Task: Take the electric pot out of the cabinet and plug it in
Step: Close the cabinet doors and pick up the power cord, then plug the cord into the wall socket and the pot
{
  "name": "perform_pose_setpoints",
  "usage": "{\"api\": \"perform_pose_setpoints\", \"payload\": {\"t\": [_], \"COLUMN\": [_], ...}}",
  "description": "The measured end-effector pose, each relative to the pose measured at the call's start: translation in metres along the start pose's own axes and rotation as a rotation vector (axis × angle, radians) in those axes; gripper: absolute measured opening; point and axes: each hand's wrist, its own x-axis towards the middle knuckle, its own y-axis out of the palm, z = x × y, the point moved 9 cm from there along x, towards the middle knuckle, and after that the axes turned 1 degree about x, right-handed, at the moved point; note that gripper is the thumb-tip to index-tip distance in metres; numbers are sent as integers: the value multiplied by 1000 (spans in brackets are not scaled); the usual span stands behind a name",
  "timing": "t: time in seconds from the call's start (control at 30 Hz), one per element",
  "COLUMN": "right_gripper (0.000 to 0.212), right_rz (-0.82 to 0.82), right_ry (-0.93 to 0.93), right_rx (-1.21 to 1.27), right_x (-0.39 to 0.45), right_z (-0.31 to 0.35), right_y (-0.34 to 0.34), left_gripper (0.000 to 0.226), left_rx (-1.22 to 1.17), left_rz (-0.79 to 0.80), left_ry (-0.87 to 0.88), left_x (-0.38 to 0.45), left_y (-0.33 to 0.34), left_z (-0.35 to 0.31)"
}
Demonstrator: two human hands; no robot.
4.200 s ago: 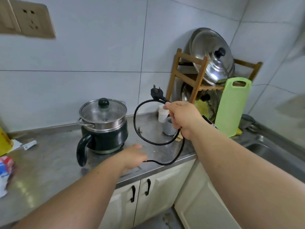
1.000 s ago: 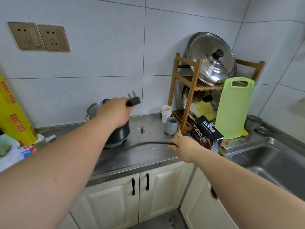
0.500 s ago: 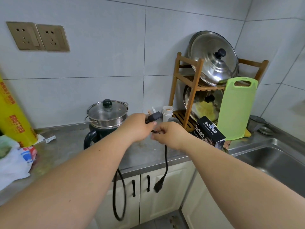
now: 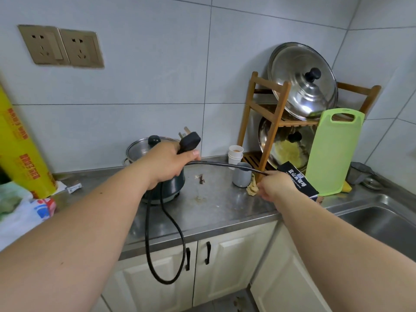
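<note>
From the head camera, we are looking down at a steel counter (image 4: 225,206) with the pot (image 4: 171,185) standing on it near the wall, its glass lid (image 4: 139,149) on, partly hidden behind our left hand (image 4: 167,164). That hand is gripping the black plug (image 4: 189,141), fingers curled round its neck, prongs pointing up and back toward the wall. Our right hand (image 4: 273,185) is pinching the cord (image 4: 227,164), which is stretching nearly taut between both hands. More cord is hanging below the left hand in a loop in front of the cabinet doors (image 4: 216,266). Two sockets (image 4: 62,47) are sitting on the wall, up and to the left, well apart from the plug.
</note>
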Motion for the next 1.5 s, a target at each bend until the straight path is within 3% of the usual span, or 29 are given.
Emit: {"api": "perform_pose_setpoints", "payload": {"t": [0.13, 0.23, 0.3, 0.37, 0.5, 0.73, 0.87, 1.0, 1.2, 1.37, 1.5], "right_gripper": [12, 32, 34, 36, 42, 16, 12, 12, 15, 15, 15], "right_rz": [-99, -109, -123, -148, -4, 319, 348, 370, 475, 546, 628], "right_ry": [-5, 1, -3, -53, -277, -481, -590, -563, -548, -560, -572], "right_rx": [593, 836, 786, 567, 229, 250, 252, 276, 302, 265, 243], "right_x": [0, -8, -19, -33, -63, -95, -88, -61, -22, -2, 3], "right_z": [21, 46, 66, 89, 133, 188, 216, 227, 243, 263, 273], "right_y": [-10, 0, 13, 26, 70, 144, 160, 166, 181, 205, 230], "left_gripper": [28, 30, 24, 17, 27, 45, 47, 37, 37, 45, 35], "left_rx": [88, 192, 166, 130, 16, -194, -232, -134, -206, 55, 304], "left_rz": [101, -55, -141, -211, -332, -449, -547, -660, -798, -1025, -1102], "left_ry": [-1, 47, 97, 119, 29, -26, -30, -15, -106, -149, -116], "left_x": [-5, -6, -8, -11, -11, -7, 0, 14, 45, 51, 59], "left_y": [1, -21, -37, -54, -102, -175, -204, -222, -239, -254, -266], "left_z": [12, 19, 21, 23, 44, 51, 47, 39, 48, 49, 40]}}
